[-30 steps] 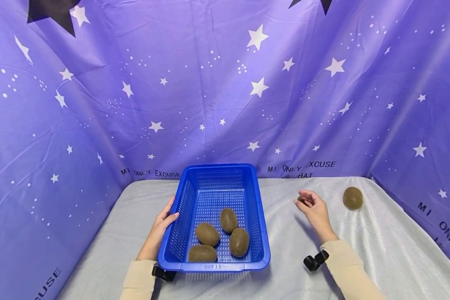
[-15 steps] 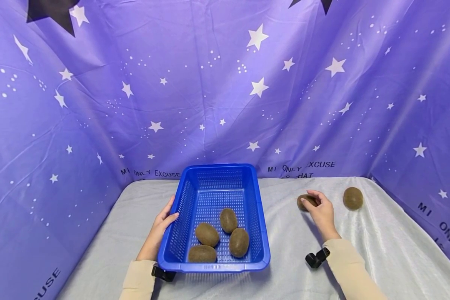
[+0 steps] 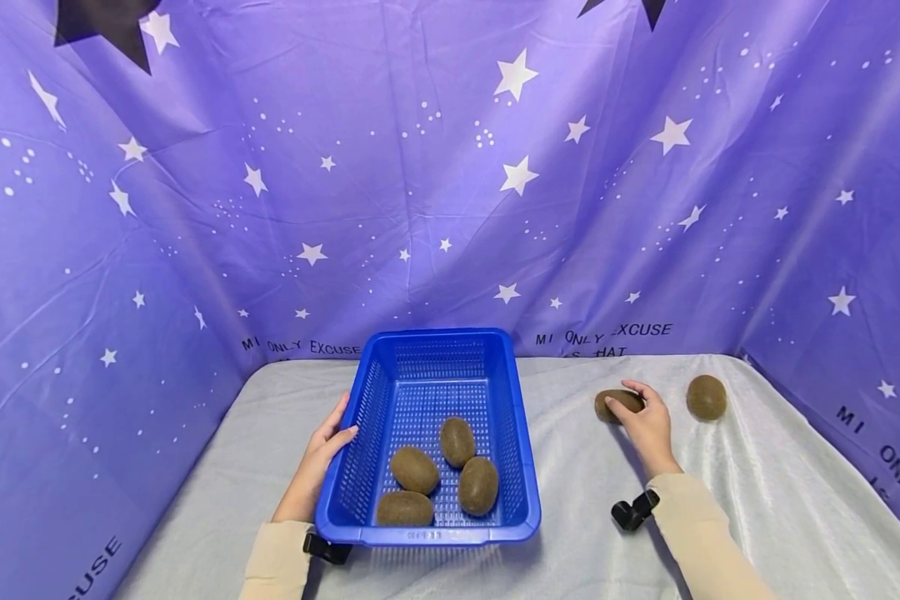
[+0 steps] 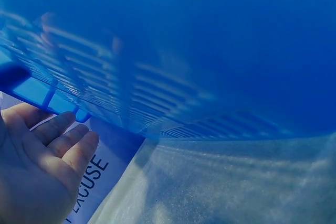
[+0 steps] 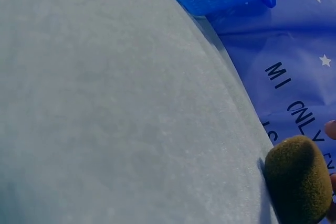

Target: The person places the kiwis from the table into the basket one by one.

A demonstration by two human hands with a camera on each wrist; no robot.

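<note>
My left hand (image 3: 317, 462) holds the left rim of a blue plastic basket (image 3: 527, 467), thumb over the edge and fingers along the outside wall. Inside, several brown kiwis (image 3: 415, 470) lie toward the near end. To the right of the basket, my right hand (image 3: 647, 429) has its thumb and fingers around another kiwi (image 3: 604, 406) on the cloth. That fuzzy kiwi (image 5: 297, 182) shows at the lower right of the right wrist view, with fingertips at its far side. A further kiwi (image 3: 706, 397) lies to the right of this hand.
A pale grey cloth (image 3: 562, 533) covers the table. Purple curtains (image 3: 450, 167) with white stars rise behind it and at both sides. The basket's far end stands close to the back curtain.
My right hand has shifted a little to the right, uncovering more of the kiwi, which stays at about the same place. The left hand and basket have not moved.
</note>
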